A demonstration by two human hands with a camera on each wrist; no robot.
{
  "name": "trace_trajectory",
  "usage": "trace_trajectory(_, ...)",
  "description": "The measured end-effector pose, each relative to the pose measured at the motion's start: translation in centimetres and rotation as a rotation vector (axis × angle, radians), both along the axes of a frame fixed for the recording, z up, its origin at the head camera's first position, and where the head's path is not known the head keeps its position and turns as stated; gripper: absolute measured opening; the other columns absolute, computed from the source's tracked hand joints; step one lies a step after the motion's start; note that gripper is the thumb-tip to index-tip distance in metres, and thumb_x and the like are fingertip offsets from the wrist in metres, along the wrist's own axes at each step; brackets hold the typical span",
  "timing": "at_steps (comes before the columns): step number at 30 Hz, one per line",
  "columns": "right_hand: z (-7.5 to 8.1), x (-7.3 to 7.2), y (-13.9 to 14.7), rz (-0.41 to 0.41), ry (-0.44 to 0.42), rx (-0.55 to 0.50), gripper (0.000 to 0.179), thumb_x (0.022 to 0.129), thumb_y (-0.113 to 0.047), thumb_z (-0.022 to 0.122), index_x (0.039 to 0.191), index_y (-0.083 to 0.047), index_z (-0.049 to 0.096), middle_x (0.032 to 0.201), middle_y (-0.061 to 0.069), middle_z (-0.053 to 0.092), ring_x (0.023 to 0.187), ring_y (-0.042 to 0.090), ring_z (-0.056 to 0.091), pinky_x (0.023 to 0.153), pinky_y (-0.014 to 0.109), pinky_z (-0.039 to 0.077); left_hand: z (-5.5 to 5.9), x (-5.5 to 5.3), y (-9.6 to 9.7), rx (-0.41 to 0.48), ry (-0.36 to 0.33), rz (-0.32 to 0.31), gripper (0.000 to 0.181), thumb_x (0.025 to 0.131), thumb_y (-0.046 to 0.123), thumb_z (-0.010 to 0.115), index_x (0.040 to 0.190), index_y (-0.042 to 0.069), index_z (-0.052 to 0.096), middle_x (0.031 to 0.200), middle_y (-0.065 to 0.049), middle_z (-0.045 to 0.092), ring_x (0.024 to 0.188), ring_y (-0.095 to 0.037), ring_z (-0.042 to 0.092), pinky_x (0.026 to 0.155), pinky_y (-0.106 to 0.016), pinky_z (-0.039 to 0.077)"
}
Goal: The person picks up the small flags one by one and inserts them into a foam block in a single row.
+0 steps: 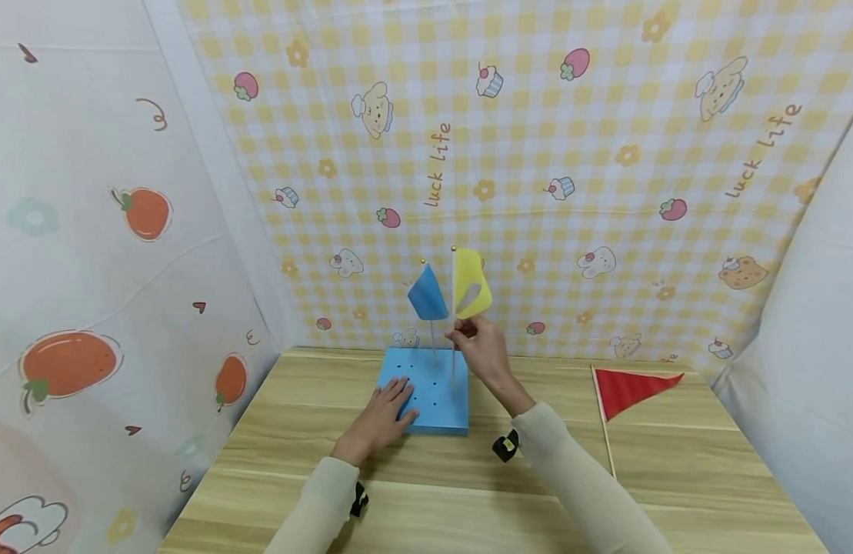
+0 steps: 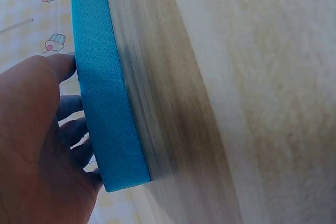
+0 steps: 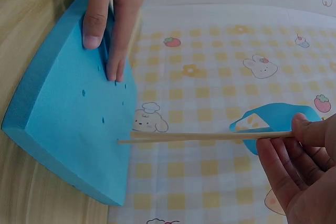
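Observation:
In the head view my left hand rests on the left part of a blue foam block with small holes, fingers straight and spread. The left wrist view shows its thumb at the block's front edge. My right hand pinches the thin wooden stick of a yellow flag, held upright just under the cloth. In the right wrist view the stick's lower end meets the block's top in this view. A blue flag stands upright in the block, towards the back, left of the yellow one.
A red triangular flag on a stick lies on the wooden table to the right. Behind the table hangs a yellow checked cloth, and white patterned cloth hangs at the left. Black bands sit at the wrists.

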State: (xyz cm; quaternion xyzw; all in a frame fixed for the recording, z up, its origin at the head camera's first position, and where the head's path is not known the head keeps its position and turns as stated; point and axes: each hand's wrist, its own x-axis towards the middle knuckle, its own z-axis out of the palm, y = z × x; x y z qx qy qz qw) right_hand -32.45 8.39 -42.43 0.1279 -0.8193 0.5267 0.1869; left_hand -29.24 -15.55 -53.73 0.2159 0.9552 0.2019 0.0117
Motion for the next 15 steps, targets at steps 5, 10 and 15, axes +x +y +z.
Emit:
trace_trajectory(5,0.0,-0.1,-0.4,0.002,-0.001,0.008,0.009,0.099,-0.012,0.077,0.096,-0.005,0.071,0.087,0.010,0.075,0.077,0.023,0.075,0.070,0.036,0.065,0.1,0.0,0.0,-0.005,0.003,0.001,0.062,0.112,0.036,0.055,0.161,0.000,0.045,0.172,-0.020,0.034,0.162,-0.042,0.028,0.131,-0.066,0.022)
trace_trajectory(10,-0.1,-0.3,-0.8,0.005,0.000,0.008,0.008,0.098,-0.010,0.078,0.098,-0.005,0.072,0.090,0.010,0.075,0.077,0.022,0.075,0.071,0.036,0.066,0.1,-0.1,0.0,-0.002,0.002,-0.001,0.062,0.112,0.036,0.056,0.160,-0.001,0.045,0.172,-0.021,0.035,0.162,-0.043,0.028,0.130,-0.067,0.022)
trace_trajectory(15,-0.2,-0.5,-1.2,-0.004,-0.005,0.018,0.007,0.097,-0.009,0.078,0.098,-0.004,0.073,0.090,0.010,0.075,0.078,0.021,0.074,0.072,0.038,0.066,0.0,-0.1,-0.1,-0.011,-0.001,-0.002,0.062,0.112,0.037,0.054,0.161,0.001,0.045,0.173,-0.019,0.034,0.163,-0.042,0.027,0.130,-0.066,0.022)
